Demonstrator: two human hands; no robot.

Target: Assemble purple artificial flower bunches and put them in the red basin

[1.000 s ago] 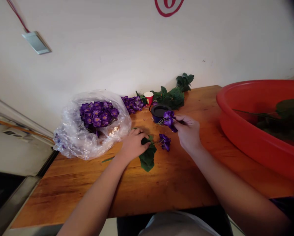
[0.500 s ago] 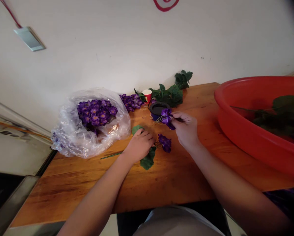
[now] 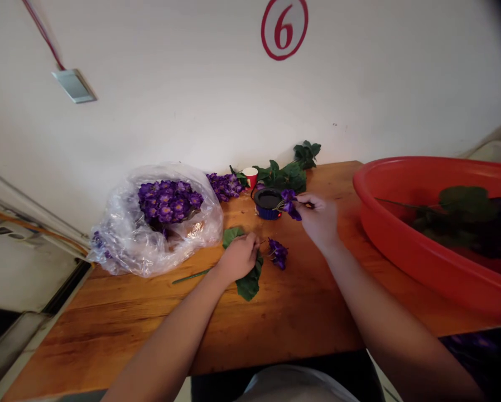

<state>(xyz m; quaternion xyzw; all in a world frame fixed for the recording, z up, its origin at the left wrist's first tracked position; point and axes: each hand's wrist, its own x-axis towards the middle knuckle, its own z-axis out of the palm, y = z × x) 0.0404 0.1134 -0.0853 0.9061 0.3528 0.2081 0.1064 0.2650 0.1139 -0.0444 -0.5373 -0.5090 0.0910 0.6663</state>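
My left hand (image 3: pixel 241 255) is closed on the stem of green leaves (image 3: pixel 248 282), low over the table, with a thin green stalk (image 3: pixel 192 275) trailing to the left. Just right of those fingers lies a purple flower cluster (image 3: pixel 278 254) with thin stems; whether it is joined to the leaves I cannot tell. In my right hand (image 3: pixel 318 219) a second purple flower bunch (image 3: pixel 290 204) is pinched, its thin pale stems pointing left at the rim of a small blue pot (image 3: pixel 268 212). The pot has a dark inside and a small red light.
A clear plastic bag (image 3: pixel 208 229) full of purple flowers sits on the left of the wooden table (image 3: pixel 300 324). Behind the pot are a red-and-white paper cup (image 3: pixel 250 176), more purple flowers (image 3: pixel 225 186) and leafy stems (image 3: pixel 288 177). A large red basin (image 3: pixel 418 262) holding leaves stands right.
The view has tilted upward, so more of the wall shows. My right hand has moved the flower bunch slightly away and up relative to the pot. My left hand keeps its hold.
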